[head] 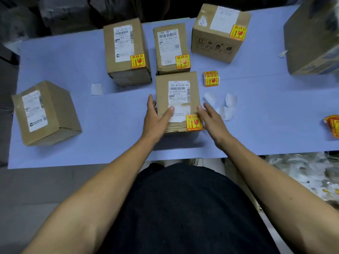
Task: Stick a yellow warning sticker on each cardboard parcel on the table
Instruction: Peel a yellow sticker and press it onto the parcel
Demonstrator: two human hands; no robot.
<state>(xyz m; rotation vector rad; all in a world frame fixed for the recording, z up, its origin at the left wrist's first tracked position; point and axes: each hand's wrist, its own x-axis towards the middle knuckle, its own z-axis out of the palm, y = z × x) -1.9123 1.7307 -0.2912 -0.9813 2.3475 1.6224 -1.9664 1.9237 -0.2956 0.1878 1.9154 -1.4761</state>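
A small brown cardboard parcel sits at the near middle of the pale blue table, between both hands. Behind it stand three more parcels in a row. A fifth parcel lies well apart at left. A roll of yellow stickers lies right of the middle, with what seem to be peeled backing papers just before it.

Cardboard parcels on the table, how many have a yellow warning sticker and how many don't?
With sticker: 4, namely back left parcel, back middle parcel, back right parcel, front parcel.
Without sticker showing: 2, left parcel, big box.
Total: 6
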